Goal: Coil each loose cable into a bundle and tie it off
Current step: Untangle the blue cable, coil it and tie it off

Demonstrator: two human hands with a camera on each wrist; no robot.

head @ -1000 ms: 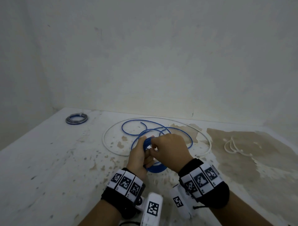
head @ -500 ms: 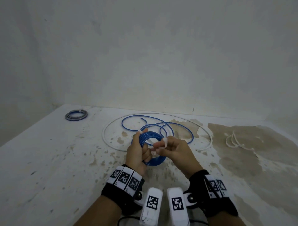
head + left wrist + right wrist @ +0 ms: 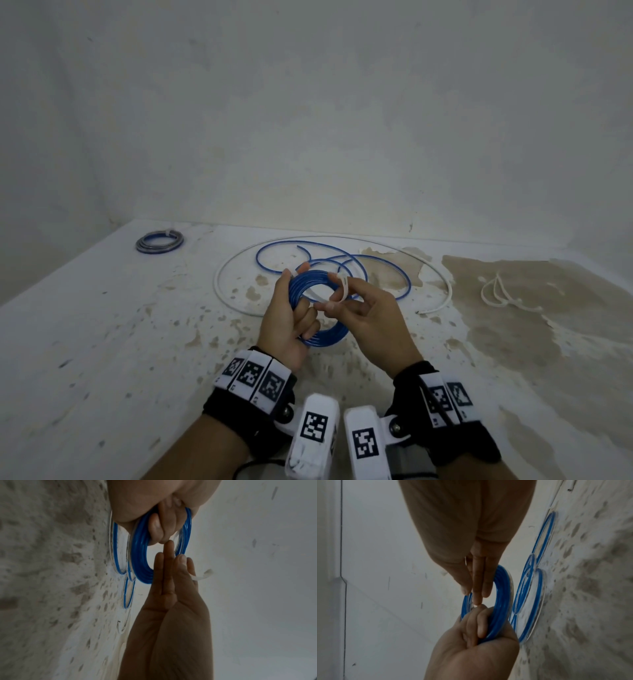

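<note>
Stained table (image 3: 102, 342) | blue coil (image 3: 310, 284) gripped, left fingers (image 3: 308, 318) through it

A white bench (image 3: 102, 342), flaked and speckled, carries a broad brown stain (image 3: 548, 325) at right; pale scuffed walls (image 3: 308, 120) meet behind.

Blue cable coil (image 3: 310, 284), several tight turns, held upright above the table with a white tie (image 3: 345, 291) at its top; loose blue cable (image 3: 376, 270) in open loops behind; long white cable (image 3: 219, 284) ringing them; tied grey-blue bundle (image 3: 159, 242) at far left; white cord (image 3: 496, 294) at right.
</note>
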